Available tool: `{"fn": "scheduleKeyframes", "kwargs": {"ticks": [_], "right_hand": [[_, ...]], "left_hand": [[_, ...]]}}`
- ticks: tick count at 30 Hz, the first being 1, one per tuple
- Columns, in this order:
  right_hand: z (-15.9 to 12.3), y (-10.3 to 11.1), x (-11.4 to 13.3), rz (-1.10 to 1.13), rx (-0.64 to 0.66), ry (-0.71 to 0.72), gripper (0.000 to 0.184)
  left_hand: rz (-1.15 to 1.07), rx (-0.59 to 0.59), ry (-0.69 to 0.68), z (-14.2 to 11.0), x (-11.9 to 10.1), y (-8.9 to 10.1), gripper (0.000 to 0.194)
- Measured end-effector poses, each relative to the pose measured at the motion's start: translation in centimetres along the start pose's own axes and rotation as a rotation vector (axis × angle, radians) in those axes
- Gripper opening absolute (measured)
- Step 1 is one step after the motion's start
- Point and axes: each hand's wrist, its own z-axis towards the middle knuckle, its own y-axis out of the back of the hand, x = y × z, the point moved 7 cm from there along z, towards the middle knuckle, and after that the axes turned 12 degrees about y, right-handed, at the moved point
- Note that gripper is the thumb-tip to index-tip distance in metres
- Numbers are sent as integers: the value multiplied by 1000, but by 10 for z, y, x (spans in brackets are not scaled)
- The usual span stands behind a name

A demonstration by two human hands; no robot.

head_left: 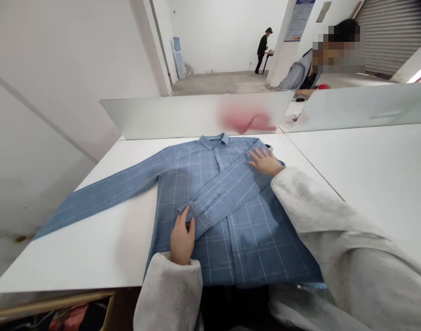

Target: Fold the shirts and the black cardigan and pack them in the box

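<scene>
A blue long-sleeved shirt with a white check lies front up on the white table, its collar at the far side. One sleeve is laid slantwise across the front, its cuff near the middle. My right hand rests flat on the folded sleeve by the shoulder, fingers spread. At the cuff is my left hand, touching the cloth with thumb and forefinger apart; its other fingers are partly hidden. The other sleeve stretches out to the left.
Low frosted partitions stand along the back of the white table. Below its front left edge is an open box with dark and red things inside. A co-worker is behind the partition, and another person stands farther back.
</scene>
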Motion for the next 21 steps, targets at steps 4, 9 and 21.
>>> {"fn": "scheduleKeyframes", "kwargs": {"ticks": [4, 9, 21], "right_hand": [[-26, 7, 116, 121, -94, 524, 62], [-46, -16, 167, 165, -44, 767, 60], [-23, -51, -53, 31, -46, -70, 63]], "left_hand": [[2, -9, -3, 1, -1, 0, 46], [18, 0, 6, 2, 0, -1, 47], [123, 161, 104, -3, -3, 17, 58]]}}
